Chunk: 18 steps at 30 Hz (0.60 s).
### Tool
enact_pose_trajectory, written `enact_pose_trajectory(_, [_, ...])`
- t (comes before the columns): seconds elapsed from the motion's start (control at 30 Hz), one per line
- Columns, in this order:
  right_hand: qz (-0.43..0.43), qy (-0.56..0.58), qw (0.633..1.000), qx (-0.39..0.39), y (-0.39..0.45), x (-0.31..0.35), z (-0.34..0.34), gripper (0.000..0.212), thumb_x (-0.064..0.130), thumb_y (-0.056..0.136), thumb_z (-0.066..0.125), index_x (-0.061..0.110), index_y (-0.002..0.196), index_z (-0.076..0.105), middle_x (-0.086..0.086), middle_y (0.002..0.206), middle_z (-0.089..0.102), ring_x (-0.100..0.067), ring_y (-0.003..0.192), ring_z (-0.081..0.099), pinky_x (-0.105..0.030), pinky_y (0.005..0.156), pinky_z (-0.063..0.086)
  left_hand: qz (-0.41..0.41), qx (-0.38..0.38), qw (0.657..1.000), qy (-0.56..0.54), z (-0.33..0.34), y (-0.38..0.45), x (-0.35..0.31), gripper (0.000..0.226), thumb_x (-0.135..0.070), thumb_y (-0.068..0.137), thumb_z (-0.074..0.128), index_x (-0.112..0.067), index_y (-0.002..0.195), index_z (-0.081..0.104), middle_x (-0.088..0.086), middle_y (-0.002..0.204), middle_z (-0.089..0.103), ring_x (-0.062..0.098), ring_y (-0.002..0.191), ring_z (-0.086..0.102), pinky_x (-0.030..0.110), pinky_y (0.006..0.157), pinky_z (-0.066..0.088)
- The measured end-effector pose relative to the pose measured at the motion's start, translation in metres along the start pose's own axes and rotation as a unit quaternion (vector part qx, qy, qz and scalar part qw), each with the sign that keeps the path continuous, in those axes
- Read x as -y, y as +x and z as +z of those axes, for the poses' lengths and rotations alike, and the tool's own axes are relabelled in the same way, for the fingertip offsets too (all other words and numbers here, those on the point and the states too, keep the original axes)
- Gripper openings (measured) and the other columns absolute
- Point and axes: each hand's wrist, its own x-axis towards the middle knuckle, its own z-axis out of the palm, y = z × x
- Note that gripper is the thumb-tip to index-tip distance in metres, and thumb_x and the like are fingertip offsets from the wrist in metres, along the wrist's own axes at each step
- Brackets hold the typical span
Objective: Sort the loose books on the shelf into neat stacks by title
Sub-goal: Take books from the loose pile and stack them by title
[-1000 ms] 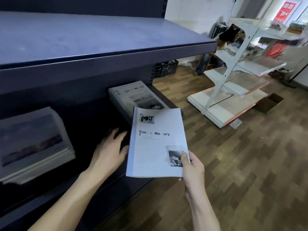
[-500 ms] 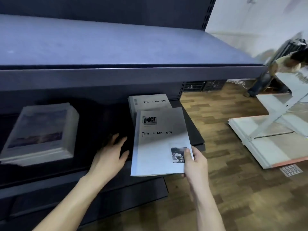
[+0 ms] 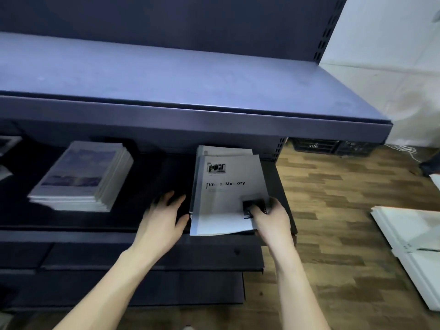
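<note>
Two stacks sit on the dark shelf (image 3: pixel 100 225). Toward its left end lies a neat stack of purple-covered books (image 3: pixel 81 177). Near the front edge, the left hand (image 3: pixel 164 222) rests with fingers spread, just beside a white book (image 3: pixel 226 198). That book lies atop the white stack (image 3: pixel 223 150) at the shelf's right end, its near right corner pinched by the right hand (image 3: pixel 271 220), thumb on the cover.

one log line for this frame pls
right hand: grips white book | over matching stack | left hand: open, on shelf
</note>
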Motion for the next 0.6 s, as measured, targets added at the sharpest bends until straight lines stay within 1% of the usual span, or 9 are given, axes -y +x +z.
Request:
enact_pose_trajectory(0.1, [-0.005,-0.009,1.000,0.004,0.007,0.003,0.001,0.036,0.015,0.087,0.058,0.012,0.123,0.055,-0.005,0.103,0.069,-0.020,0.082,0.062,-0.020,0.058,0.042,-0.008,0.004,1.000,-0.001,0.000,0.008,-0.004,0.056,-0.041,0.097,0.049,-0.030,0.150,0.034,0.001,0.157,0.027,0.029,0.139,0.033,0.042,0.108,0.038])
enact_pose_trajectory(0.17, [-0.008,-0.002,1.000,0.010,0.011,0.003,0.004,0.041,0.008,0.090,0.056,0.013,0.130,0.049,-0.004,0.099,0.063,-0.008,0.070,0.057,-0.009,0.052,0.038,-0.009,0.006,1.000,-0.006,0.000,0.014,-0.004,0.056,-0.041,0.097,0.049,-0.030,0.150,0.033,0.001,0.157,0.026,0.029,0.140,0.032,0.044,0.108,0.038])
enact_pose_trajectory(0.2, [-0.014,-0.005,1.000,0.011,0.014,0.002,0.006,0.042,0.006,0.091,0.055,0.012,0.131,0.047,-0.002,0.096,0.062,-0.003,0.067,0.055,-0.006,0.050,0.039,-0.011,0.007,1.000,-0.006,0.000,0.016,-0.004,0.056,-0.041,0.097,0.049,-0.030,0.150,0.033,0.000,0.158,0.025,0.028,0.141,0.030,0.044,0.109,0.037])
enact_pose_trajectory(0.23, [-0.017,-0.015,1.000,0.010,0.016,0.004,0.008,0.042,0.005,0.091,0.054,0.011,0.132,0.047,-0.002,0.096,0.063,-0.004,0.068,0.056,-0.006,0.050,0.039,-0.012,0.008,1.000,-0.006,-0.001,0.019,-0.003,0.057,-0.042,0.097,0.048,-0.030,0.150,0.032,0.000,0.158,0.024,0.027,0.142,0.028,0.043,0.110,0.036])
enact_pose_trajectory(0.3, [-0.022,-0.024,0.999,-0.005,0.022,0.004,0.016,0.045,0.007,0.090,0.054,0.010,0.135,0.049,-0.008,0.109,0.066,-0.018,0.084,0.064,-0.011,0.061,0.043,-0.012,0.008,1.000,-0.003,-0.002,0.025,-0.002,0.057,-0.043,0.098,0.047,-0.030,0.151,0.030,-0.001,0.159,0.023,0.025,0.144,0.025,0.042,0.113,0.033])
enact_pose_trajectory(0.37, [-0.036,-0.035,0.998,-0.027,0.027,0.003,0.023,0.048,0.009,0.089,0.056,0.010,0.136,0.050,-0.011,0.122,0.063,-0.028,0.106,0.061,-0.024,0.079,0.045,-0.012,0.003,1.000,0.000,-0.002,0.029,-0.002,0.057,-0.043,0.098,0.047,-0.030,0.151,0.029,-0.001,0.159,0.022,0.024,0.144,0.023,0.040,0.114,0.030])
enact_pose_trajectory(0.4, [-0.043,-0.044,0.997,-0.038,0.030,0.001,0.027,0.048,0.010,0.088,0.057,0.010,0.136,0.051,-0.011,0.123,0.061,-0.030,0.110,0.058,-0.027,0.082,0.043,-0.012,0.000,1.000,0.000,-0.003,0.031,-0.001,0.057,-0.043,0.098,0.047,-0.030,0.151,0.029,-0.002,0.159,0.022,0.024,0.144,0.023,0.040,0.115,0.029])
enact_pose_trajectory(0.5, [-0.052,-0.078,0.994,-0.060,0.039,-0.002,0.034,0.042,0.013,0.087,0.058,0.009,0.129,0.055,-0.015,0.118,0.060,-0.032,0.109,0.050,-0.038,0.088,0.044,-0.013,0.001,1.000,-0.007,-0.003,0.038,-0.001,0.057,-0.044,0.098,0.047,-0.031,0.151,0.030,-0.002,0.158,0.022,0.023,0.145,0.021,0.039,0.116,0.028])
enact_pose_trajectory(0.6, [-0.022,-0.120,0.990,-0.069,0.044,-0.001,0.035,0.052,0.020,0.089,0.064,0.013,0.139,0.050,-0.016,0.130,0.052,-0.039,0.120,0.045,-0.042,0.098,0.039,-0.018,0.009,1.000,-0.019,-0.003,0.042,-0.001,0.057,-0.044,0.098,0.047,-0.031,0.151,0.029,-0.003,0.159,0.021,0.023,0.145,0.020,0.041,0.116,0.028])
